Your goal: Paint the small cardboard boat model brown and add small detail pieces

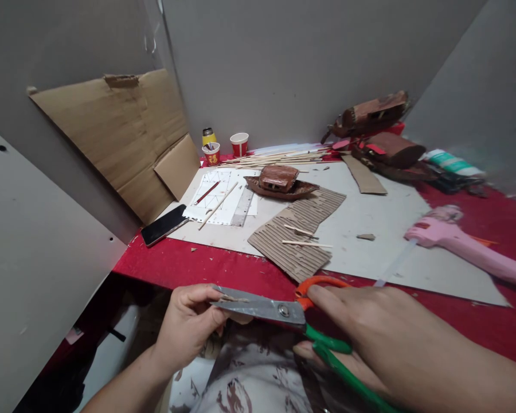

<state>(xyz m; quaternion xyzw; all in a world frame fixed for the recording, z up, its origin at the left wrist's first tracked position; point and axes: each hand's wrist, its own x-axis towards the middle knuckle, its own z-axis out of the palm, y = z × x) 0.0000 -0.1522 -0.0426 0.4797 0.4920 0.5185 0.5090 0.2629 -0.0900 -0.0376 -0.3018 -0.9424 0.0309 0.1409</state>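
My right hand (370,327) grips a pair of scissors (279,311) by its orange and green handles, fingers through the loops. The grey blades point left and are closed on a small thin wooden stick piece (234,299). My left hand (189,324) pinches that stick piece at the blade tips, fingers curled. Both hands hover over my lap, just in front of the red table edge (189,269).
On the table lie a ridged cardboard piece (296,229) with two sticks, a brown model boat (279,182), a pink glue gun (464,241), a phone (163,225), paper with ruler and pencil, two cups, a bundle of sticks. Cardboard leans at the left wall.
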